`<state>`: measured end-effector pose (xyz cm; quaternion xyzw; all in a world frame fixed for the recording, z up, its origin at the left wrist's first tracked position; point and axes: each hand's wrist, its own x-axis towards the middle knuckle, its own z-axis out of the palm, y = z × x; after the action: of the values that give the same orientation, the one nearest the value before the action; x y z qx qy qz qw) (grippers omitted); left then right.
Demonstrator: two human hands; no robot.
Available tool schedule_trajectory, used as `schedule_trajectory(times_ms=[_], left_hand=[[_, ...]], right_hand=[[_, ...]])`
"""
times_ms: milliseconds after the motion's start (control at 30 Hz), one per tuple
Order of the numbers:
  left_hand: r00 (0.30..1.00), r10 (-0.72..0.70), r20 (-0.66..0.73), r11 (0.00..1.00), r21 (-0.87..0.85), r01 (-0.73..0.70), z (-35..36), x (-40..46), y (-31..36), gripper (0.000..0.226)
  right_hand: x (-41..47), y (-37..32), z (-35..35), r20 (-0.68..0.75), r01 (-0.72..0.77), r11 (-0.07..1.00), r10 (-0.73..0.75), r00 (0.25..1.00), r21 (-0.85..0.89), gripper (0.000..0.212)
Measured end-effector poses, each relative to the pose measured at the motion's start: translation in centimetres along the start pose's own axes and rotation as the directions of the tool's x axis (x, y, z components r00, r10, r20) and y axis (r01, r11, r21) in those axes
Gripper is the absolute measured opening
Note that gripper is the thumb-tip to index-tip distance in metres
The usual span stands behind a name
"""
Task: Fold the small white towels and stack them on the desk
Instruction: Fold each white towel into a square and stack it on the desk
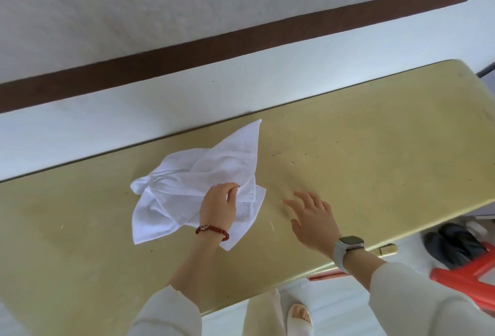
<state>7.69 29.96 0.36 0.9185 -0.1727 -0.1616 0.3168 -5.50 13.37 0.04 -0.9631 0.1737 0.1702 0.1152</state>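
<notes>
Left hand [218,205] pinching the crumpled white towel [198,182], anchoring it on the desk [375,134].
Right hand [312,213] is hovering open-fingered just beside the towel, holding nothing, probably readying to spread it flat.

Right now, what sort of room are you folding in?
Probably a plain indoor workroom or home space: a worn yellow desk against a white wall with a brown baseboard, pale floor, and a red plastic stool beside it.
</notes>
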Motion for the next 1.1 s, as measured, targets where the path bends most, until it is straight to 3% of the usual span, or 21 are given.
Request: schedule_trajectory(times_ms=[100,200,333,467,600,733,833,933,1000,1100], left_hand=[[0.991,0.116,-0.066,0.987,-0.102,-0.123,-2.1,0.2,1.6,0.017],[0.985,0.084,-0.148,0.932,-0.338,-0.130,-4.5,0.3,4.3,0.013],[0.984,0.034,-0.177,0.809,-0.573,-0.131,-7.7,0.3,7.7,0.030],[0.984,0.055,-0.170,0.775,-0.614,-0.150,-9.6,0.2,9.9,0.036],[0.991,0.125,-0.049,0.823,-0.553,-0.131,-9.3,-0.4,11.6,0.060],[0.986,0.137,-0.091,0.850,-0.501,-0.164,-7.8,-0.2,14.4,0.017],[0.987,0.133,-0.088,0.753,-0.639,-0.158,-7.8,0.2,17.7,0.022],[0.952,0.307,0.018,0.653,-0.732,-0.196,-8.1,0.5,22.0,0.015],[0.910,0.405,0.093,0.660,-0.718,-0.221,-7.6,0.5,24.9,0.021],[0.876,0.481,0.033,0.708,-0.604,-0.366,-5.9,0.4,28.6,0.005]], right_hand=[[1.8,-1.4,-2.7,0.012,-0.003,0.976,0.000,1.000,0.219,0.044],[3.3,-3.8,-6.6,-0.194,0.172,0.854,-0.085,0.977,0.491,0.047],[4.4,-6.3,-11.2,-0.373,0.379,0.763,-0.194,0.907,0.524,0.025],[3.7,-6.3,-14.8,-0.379,0.362,0.695,-0.138,0.915,0.621,0.007],[2.1,-4.4,-18.7,-0.396,0.338,0.616,-0.046,0.917,0.711,0.019],[0.3,-1.7,-21.8,-0.444,0.355,0.605,-0.004,0.896,0.713,0.025],[-1.4,1.2,-23.7,-0.476,0.325,0.637,0.076,0.876,0.699,0.014],[-3.3,4.1,-25.3,-0.482,0.283,0.695,0.104,0.870,0.661,0.010],[-4.3,5.6,-26.2,-0.476,0.255,0.716,0.122,0.871,0.649,0.012],[-5.9,8.1,-27.1,-0.486,0.216,0.732,0.177,0.856,0.646,0.018]])
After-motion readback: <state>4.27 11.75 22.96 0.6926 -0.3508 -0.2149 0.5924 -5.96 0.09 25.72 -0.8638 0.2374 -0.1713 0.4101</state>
